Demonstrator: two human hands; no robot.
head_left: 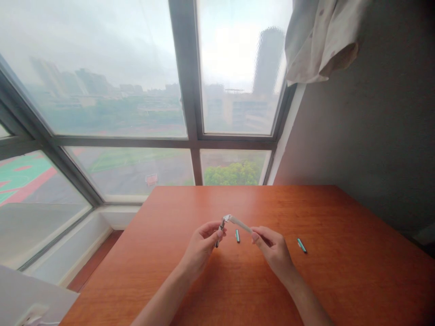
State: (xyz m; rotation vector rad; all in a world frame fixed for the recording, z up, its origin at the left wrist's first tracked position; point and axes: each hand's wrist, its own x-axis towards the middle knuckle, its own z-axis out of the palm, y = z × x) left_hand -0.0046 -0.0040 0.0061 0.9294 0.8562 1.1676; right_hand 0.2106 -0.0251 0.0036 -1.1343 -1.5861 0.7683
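Both my hands are raised just above an orange-brown wooden table. My left hand pinches a small dark, thin pen part between thumb and fingers. My right hand pinches one end of a pale, slender pen barrel that slants up to the left until its tip meets the piece in my left hand. A short teal pen piece lies on the table between my hands. A second teal piece lies to the right of my right hand.
The table stands against a large window with grey frames, overlooking buildings, trees and a sports court. A grey wall runs along the right side. A pale cloth hangs at the upper right. A white object shows at the bottom left.
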